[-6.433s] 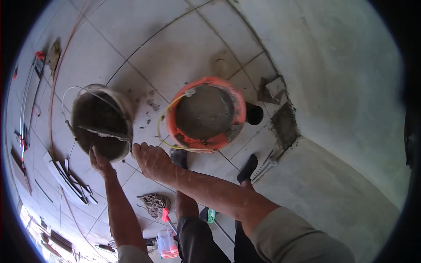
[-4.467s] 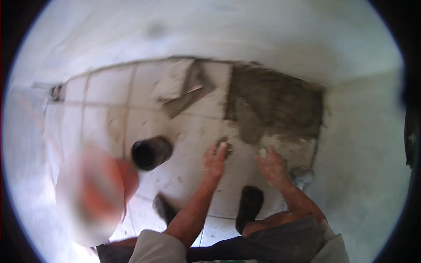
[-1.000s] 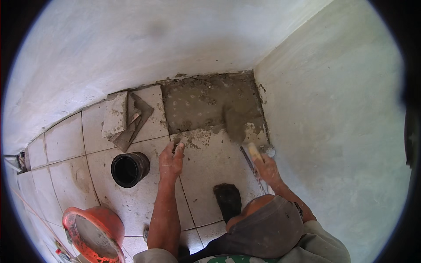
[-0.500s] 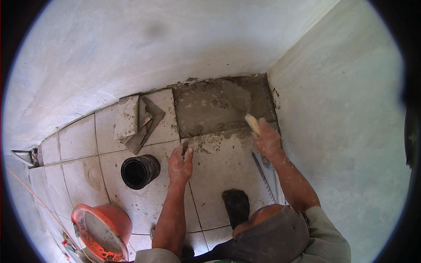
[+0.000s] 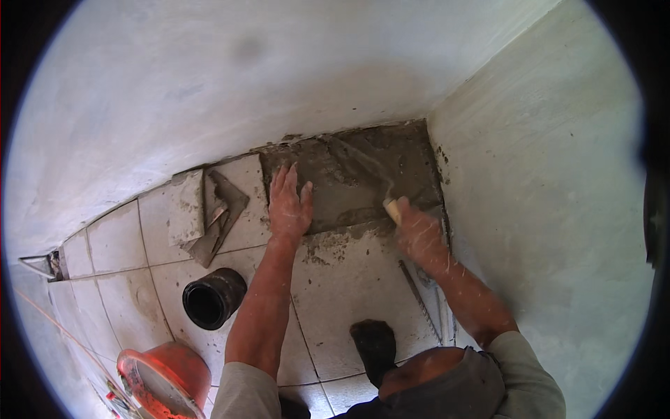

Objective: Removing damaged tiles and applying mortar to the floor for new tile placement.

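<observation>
My right hand (image 5: 421,237) is wrapped round the pale handle of a trowel (image 5: 373,166). The trowel's mortar-smeared blade lies over a bed of wet grey mortar (image 5: 412,150) in the corner by the walls. Empty and with its fingers stretched out, my left hand (image 5: 289,204) is over the left edge of the mortar, beside the laid floor tile (image 5: 243,183). Whether its palm touches the surface I cannot tell. Smears of mortar mark the near tile (image 5: 342,279) between my arms.
Broken tile pieces (image 5: 188,209) are stacked on the floor to the left. Nearer stands a black cylindrical container (image 5: 230,286), and an orange bucket (image 5: 188,370) with grey mix is at the lower left. A ridged metal rod (image 5: 419,300) lies below my right forearm. Walls border the corner.
My left hand has moved forward from the tile to the mortar's left edge. The trowel blade has shifted leftward and tilted, and the mortar surface looks more disturbed.
</observation>
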Demonstrator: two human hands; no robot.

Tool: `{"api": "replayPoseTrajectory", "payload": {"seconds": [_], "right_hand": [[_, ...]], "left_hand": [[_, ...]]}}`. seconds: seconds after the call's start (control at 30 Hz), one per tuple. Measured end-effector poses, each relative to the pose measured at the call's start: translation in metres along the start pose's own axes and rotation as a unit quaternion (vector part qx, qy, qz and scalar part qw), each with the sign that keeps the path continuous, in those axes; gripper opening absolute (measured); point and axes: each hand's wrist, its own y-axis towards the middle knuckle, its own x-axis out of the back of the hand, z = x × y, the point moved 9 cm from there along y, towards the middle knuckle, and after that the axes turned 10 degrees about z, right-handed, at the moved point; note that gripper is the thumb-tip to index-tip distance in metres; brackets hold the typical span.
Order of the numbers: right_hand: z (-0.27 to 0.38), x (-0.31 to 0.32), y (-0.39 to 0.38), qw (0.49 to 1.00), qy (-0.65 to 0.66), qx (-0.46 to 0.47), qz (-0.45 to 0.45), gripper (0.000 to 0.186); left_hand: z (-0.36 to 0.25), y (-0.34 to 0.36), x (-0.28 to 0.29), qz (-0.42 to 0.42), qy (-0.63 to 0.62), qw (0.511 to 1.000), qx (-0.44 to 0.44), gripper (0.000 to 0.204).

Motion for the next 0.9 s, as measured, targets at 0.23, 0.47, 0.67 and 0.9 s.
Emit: {"api": "replayPoseTrajectory", "payload": {"seconds": [0.23,0.47,0.67,0.9], "right_hand": [[0.010,0.021,-0.040,0.998,0.044,0.053,-0.012,0.032],[-0.053,0.008,-0.034,0.985,0.036,-0.167,0.010,0.050],[-0.013,-0.005,-0.022,0.987,0.063,-0.139,0.057,0.044],[0.033,-0.012,-0.017,0.987,0.103,-0.096,0.079,0.043]], "left_hand": [[0.012,0.034,-0.022,0.036,0.012,0.999,0.017,0.051],[0.011,0.038,-0.033,0.070,0.082,0.994,0.033,0.058],[0.020,0.034,-0.044,0.078,0.100,0.990,0.063,0.062],[0.020,0.033,-0.053,0.118,0.076,0.987,0.075,0.060]]}}
